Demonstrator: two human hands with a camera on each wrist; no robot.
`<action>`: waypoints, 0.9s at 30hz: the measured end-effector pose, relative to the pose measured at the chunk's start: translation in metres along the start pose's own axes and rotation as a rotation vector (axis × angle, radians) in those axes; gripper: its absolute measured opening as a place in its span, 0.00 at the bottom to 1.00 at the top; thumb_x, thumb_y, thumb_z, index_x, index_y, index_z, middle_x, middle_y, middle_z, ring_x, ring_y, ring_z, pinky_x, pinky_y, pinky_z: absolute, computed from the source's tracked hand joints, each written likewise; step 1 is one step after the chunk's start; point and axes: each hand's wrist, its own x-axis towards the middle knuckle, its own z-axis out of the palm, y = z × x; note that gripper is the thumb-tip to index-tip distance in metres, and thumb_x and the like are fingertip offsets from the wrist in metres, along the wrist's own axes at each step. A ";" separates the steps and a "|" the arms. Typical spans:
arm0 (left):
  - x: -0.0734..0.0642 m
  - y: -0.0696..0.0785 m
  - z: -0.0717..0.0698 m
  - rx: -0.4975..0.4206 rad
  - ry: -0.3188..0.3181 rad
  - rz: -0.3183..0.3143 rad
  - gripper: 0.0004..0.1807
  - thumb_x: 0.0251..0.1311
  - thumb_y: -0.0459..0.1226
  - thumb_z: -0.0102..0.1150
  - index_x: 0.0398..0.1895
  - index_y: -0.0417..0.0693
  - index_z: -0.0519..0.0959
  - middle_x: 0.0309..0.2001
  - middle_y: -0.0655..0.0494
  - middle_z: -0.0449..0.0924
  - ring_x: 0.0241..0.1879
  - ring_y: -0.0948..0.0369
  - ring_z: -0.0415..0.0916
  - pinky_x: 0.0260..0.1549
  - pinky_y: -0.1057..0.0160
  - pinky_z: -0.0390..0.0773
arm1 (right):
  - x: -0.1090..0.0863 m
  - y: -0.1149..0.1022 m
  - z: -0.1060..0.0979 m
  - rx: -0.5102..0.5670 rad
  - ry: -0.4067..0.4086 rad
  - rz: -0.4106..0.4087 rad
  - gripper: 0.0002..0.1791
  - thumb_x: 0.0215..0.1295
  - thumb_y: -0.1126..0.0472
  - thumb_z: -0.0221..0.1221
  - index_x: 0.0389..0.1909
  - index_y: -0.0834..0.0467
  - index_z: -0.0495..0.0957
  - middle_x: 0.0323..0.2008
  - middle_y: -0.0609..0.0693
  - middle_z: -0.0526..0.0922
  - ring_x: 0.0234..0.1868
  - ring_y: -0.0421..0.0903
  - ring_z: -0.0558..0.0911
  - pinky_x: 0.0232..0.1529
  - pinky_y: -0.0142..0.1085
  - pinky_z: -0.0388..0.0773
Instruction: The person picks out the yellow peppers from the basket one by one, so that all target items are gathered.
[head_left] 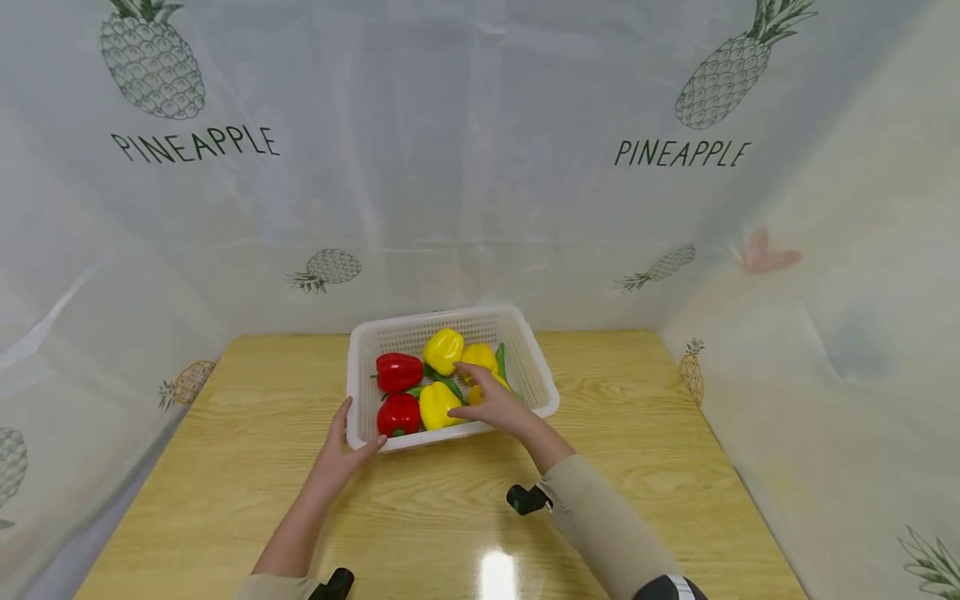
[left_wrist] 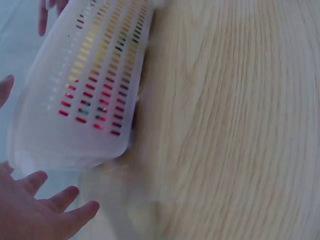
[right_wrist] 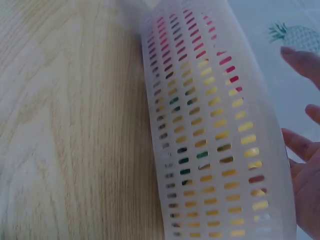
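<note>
Here, the left hand (head_left: 339, 450) has its fingers spread about the near-left corner of the white basket (head_left: 534, 371), gripping nothing; the right hand (head_left: 497, 405) has parted fingers over yellow peppers (head_left: 437, 404), closed round none. Red peppers (head_left: 398, 414) lie between both hands' fingers.

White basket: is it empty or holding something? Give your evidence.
Holding something: the head view shows red peppers and yellow peppers inside the white basket.

The peppers (head_left: 444, 350) are red and yellow, the basket (head_left: 540, 364) white, the table (head_left: 630, 467) yellow-brown wood-grain, the sheeting (head_left: 450, 167) pineapple-printed.
</note>
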 end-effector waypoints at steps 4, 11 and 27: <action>0.004 -0.003 0.007 -0.056 0.008 -0.008 0.57 0.59 0.47 0.66 0.79 0.54 0.35 0.76 0.38 0.39 0.70 0.38 0.49 0.64 0.38 0.55 | 0.007 -0.001 0.003 -0.004 -0.032 0.024 0.44 0.58 0.56 0.70 0.73 0.56 0.59 0.70 0.56 0.62 0.69 0.60 0.63 0.65 0.54 0.63; 0.008 -0.006 0.014 -0.059 0.041 -0.037 0.56 0.60 0.49 0.65 0.79 0.60 0.34 0.76 0.40 0.37 0.71 0.38 0.47 0.64 0.36 0.53 | 0.015 -0.001 0.006 -0.010 -0.107 0.045 0.45 0.58 0.58 0.70 0.73 0.59 0.58 0.70 0.58 0.61 0.67 0.63 0.64 0.64 0.54 0.65; 0.004 0.005 0.014 -0.070 0.048 -0.079 0.59 0.57 0.48 0.68 0.79 0.57 0.34 0.76 0.40 0.41 0.71 0.38 0.46 0.64 0.35 0.52 | 0.022 -0.002 0.010 -0.078 -0.209 0.124 0.48 0.58 0.54 0.70 0.75 0.56 0.55 0.72 0.56 0.59 0.71 0.54 0.59 0.68 0.52 0.58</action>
